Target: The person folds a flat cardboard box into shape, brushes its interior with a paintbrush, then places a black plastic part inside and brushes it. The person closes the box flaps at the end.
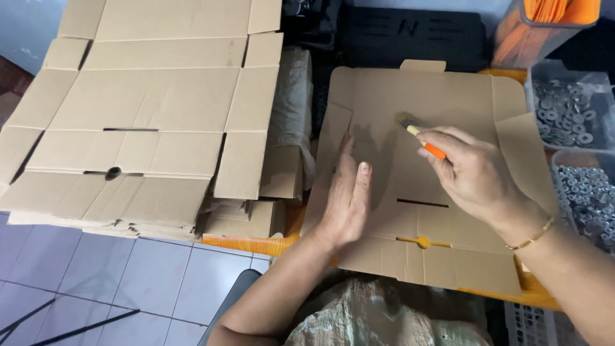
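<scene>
Orange surface (256, 245): our left hand (346, 198) lies open on a flat carton (442, 109), centre; right hand (471, 170) grips a brush (419, 136) there. Carton stack (141, 115) left; washer bins (567, 112) right; tiled floor (96, 275) near.

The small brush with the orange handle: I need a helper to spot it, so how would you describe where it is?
Find the flat unfolded cardboard sheet on the right. The right hand above it grips the small brush with the orange handle, bristles on the cardboard. Nothing else there is so thin.
</scene>
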